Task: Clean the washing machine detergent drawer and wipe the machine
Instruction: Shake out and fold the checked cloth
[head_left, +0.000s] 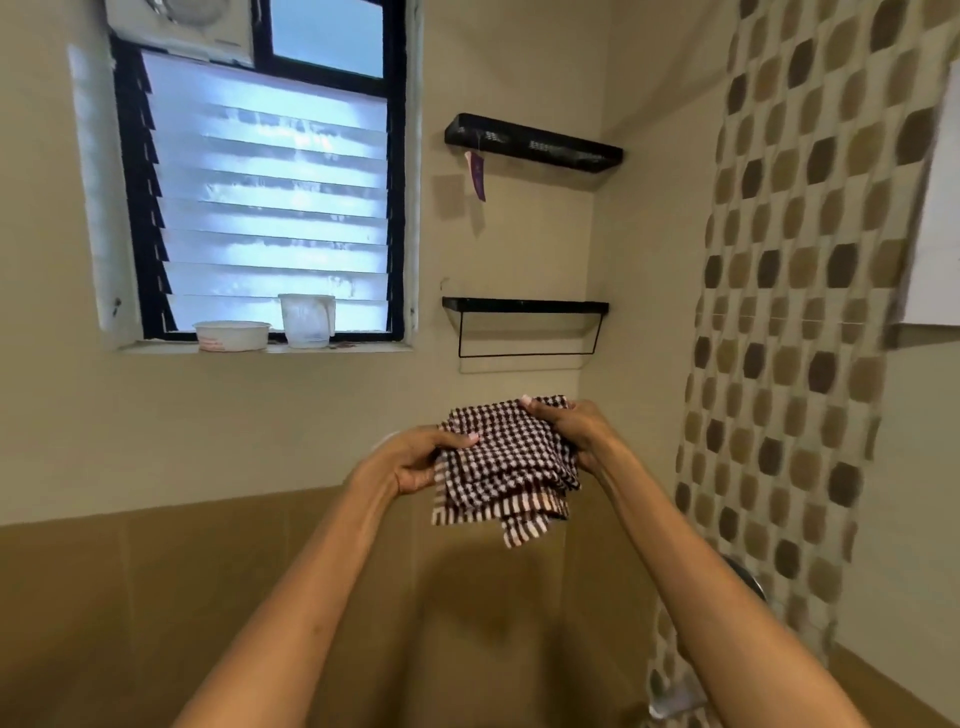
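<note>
The fingers (460, 440) of the left hand (415, 465) are curled round the left edge of a checked cloth (506, 467), with the thumb lying across its front face. The right hand (566, 428) pinches the cloth's upper right corner, thumb on top and the other fingers tucked behind the fabric. In the head view both bare forearms reach up from the lower edge of the frame, and the two hands hold the cloth in the air between them, in front of a beige wall. The cloth is dark brown and white, loosely folded into several layers, and its striped hem hangs down below the hands, touching nothing else. Below it, brown tiles (156, 597) cover the lower part of the wall. Up and to the left is a black-framed louvred window (270, 208); a white bowl (232, 335) and a translucent measuring jug (306, 319) stand side by side on its sill. To the right of the window an upper black shelf (530, 143) is fixed to the wall, with a purple tag (477, 174) dangling from its left end, and a lower black shelf (524, 305) with a thin rail under it sits directly above the cloth, well apart from it. On the right wall a strip of brown patterned tiles (789, 312) runs from top to bottom, and a metal fitting (748, 577), partly hidden by the right forearm, is too blurred to make out.
</note>
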